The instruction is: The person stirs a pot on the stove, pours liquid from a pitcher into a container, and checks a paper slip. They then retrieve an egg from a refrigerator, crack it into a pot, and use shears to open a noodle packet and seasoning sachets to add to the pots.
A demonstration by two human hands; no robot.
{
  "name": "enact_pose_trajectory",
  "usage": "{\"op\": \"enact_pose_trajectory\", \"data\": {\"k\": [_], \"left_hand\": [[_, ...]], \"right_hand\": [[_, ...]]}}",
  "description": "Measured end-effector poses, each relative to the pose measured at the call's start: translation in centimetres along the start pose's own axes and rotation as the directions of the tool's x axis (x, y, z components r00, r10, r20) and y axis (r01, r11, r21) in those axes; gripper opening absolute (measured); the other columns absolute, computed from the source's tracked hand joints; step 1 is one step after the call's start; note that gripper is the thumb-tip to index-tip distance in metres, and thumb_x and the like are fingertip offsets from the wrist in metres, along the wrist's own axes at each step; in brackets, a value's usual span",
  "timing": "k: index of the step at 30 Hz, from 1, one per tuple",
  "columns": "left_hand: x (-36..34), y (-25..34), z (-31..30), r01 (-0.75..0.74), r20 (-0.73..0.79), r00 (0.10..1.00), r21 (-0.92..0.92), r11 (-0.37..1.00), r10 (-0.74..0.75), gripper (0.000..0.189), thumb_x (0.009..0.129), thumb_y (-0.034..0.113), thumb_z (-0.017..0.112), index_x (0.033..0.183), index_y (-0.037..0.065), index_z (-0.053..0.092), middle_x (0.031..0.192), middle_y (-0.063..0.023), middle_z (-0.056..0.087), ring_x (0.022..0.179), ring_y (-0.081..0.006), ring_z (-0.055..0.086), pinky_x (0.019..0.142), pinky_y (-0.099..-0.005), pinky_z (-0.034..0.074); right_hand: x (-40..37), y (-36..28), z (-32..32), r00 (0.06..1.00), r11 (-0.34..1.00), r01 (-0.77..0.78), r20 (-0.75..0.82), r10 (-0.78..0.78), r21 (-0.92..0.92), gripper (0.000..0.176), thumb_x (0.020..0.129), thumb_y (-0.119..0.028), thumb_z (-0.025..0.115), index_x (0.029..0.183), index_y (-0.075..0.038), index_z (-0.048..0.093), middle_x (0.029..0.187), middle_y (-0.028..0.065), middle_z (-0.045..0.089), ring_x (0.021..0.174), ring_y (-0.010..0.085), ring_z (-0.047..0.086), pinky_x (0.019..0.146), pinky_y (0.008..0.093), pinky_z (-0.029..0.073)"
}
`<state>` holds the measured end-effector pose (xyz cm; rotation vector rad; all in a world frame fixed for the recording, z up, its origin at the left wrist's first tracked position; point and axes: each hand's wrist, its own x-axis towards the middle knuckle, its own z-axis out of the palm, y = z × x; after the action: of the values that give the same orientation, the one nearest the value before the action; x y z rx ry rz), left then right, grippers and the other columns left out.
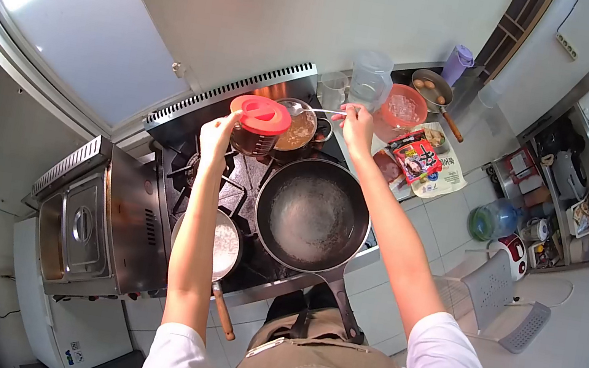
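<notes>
My left hand [217, 135] is closed on the handle side of a dark see-through jug with a red lid [265, 119], held over the back of the stove. Between finger and thumb, my right hand [356, 127] grips the thin metal handle of a strainer [304, 112]. The strainer's bowl lies over a small pot of brown liquid [296, 136], right beside the jug. In front of them a large black wok [312, 215] rests on a burner. A smaller pan with white contents [225, 250] is partly hidden by my left forearm.
Right of the stove are a clear pitcher [371, 80], an orange bowl [404, 107], a pan of eggs [432, 90], a purple jug [457, 63] and a red packet [416, 157]. A steel appliance [99, 222] stands left. The wok's handle [344, 307] points toward my body.
</notes>
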<state>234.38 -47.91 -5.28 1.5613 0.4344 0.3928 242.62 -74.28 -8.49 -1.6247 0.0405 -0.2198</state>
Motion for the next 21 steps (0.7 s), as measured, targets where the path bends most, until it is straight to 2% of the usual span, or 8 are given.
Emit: {"op": "enact_pose_trajectory", "data": {"k": [2, 7, 8, 9, 13, 16, 21], "left_hand": [[0.2, 0.7, 0.0, -0.003, 0.01, 1.0, 0.104, 0.995, 0.002, 0.026, 0.073, 0.028, 0.074, 0.067, 0.004, 0.066, 0.059, 0.0064, 0.05, 0.054, -0.0034, 0.038, 0.051, -0.0215, 0.028], [0.5, 2.6, 0.3, 0.038, -0.019, 0.999, 0.22, 0.975, -0.034, 0.03, 0.069, 0.031, 0.075, 0.066, 0.003, 0.065, 0.06, 0.0037, 0.054, 0.054, -0.0047, 0.044, 0.052, -0.0218, 0.035], [0.6, 2.6, 0.3, 0.04, -0.008, 0.999, 0.23, 0.972, -0.039, 0.03, 0.069, 0.032, 0.074, 0.066, 0.003, 0.065, 0.059, 0.0038, 0.054, 0.054, -0.0049, 0.044, 0.053, -0.0221, 0.036], [0.5, 2.9, 0.3, 0.041, 0.003, 0.999, 0.242, 0.969, -0.043, 0.031, 0.069, 0.033, 0.074, 0.066, 0.003, 0.066, 0.059, 0.004, 0.054, 0.054, -0.0051, 0.044, 0.053, -0.0225, 0.036], [1.6, 2.7, 0.4, 0.099, -0.04, 0.995, 0.389, 0.916, -0.09, 0.037, 0.065, 0.04, 0.073, 0.078, 0.005, 0.071, 0.069, -0.0007, 0.062, 0.065, -0.009, 0.054, 0.063, -0.0252, 0.043], [1.9, 2.7, 0.4, 0.095, -0.034, 0.995, 0.421, 0.902, -0.089, 0.042, 0.064, 0.043, 0.072, 0.086, 0.007, 0.072, 0.076, -0.004, 0.066, 0.071, -0.012, 0.059, 0.068, -0.0276, 0.045], [2.3, 3.1, 0.4, 0.077, -0.029, 0.997, 0.555, 0.829, -0.073, 0.044, 0.065, 0.047, 0.069, 0.09, 0.01, 0.072, 0.078, -0.0063, 0.067, 0.072, -0.0164, 0.062, 0.07, -0.0304, 0.046]], "right_hand": [[0.0, 0.3, 0.2, 1.0, 1.0, 0.002, 0.001, -0.002, -0.018, 0.02, 0.093, -0.014, 0.043, 0.09, 0.002, 0.056, 0.067, 0.0106, 0.065, 0.054, 0.0101, 0.056, 0.052, 0.0229, 0.043], [-0.1, 0.2, 0.3, 0.999, 0.999, -0.038, 0.018, 0.038, 0.006, 0.022, 0.093, -0.016, 0.043, 0.09, 0.001, 0.056, 0.067, 0.0103, 0.065, 0.053, 0.0091, 0.053, 0.052, 0.0224, 0.042], [0.1, 0.6, 0.5, 1.0, 1.0, -0.018, -0.001, 0.018, 0.015, 0.021, 0.089, -0.018, 0.045, 0.09, 0.0, 0.056, 0.064, 0.01, 0.066, 0.05, 0.0113, 0.054, 0.051, 0.0268, 0.041], [0.2, 0.6, 0.5, 1.0, 1.0, -0.019, 0.001, 0.019, 0.014, 0.021, 0.089, -0.018, 0.045, 0.09, 0.0, 0.056, 0.064, 0.01, 0.066, 0.05, 0.0113, 0.054, 0.051, 0.0268, 0.041], [0.3, 0.9, 0.6, 1.0, 1.0, 0.004, -0.008, -0.004, -0.007, 0.021, 0.089, -0.018, 0.045, 0.09, 0.0, 0.057, 0.065, 0.0099, 0.066, 0.049, 0.0114, 0.054, 0.051, 0.027, 0.041], [0.1, 0.8, 0.6, 1.0, 1.0, -0.004, 0.007, 0.004, -0.02, 0.022, 0.089, -0.018, 0.044, 0.089, 0.0, 0.057, 0.065, 0.01, 0.066, 0.05, 0.0122, 0.055, 0.052, 0.0271, 0.042], [0.4, 2.1, 1.1, 1.0, 1.0, 0.01, 0.012, -0.01, -0.008, 0.022, 0.089, -0.018, 0.045, 0.088, -0.001, 0.058, 0.064, 0.0084, 0.066, 0.054, 0.0138, 0.058, 0.055, 0.0274, 0.043]]}}
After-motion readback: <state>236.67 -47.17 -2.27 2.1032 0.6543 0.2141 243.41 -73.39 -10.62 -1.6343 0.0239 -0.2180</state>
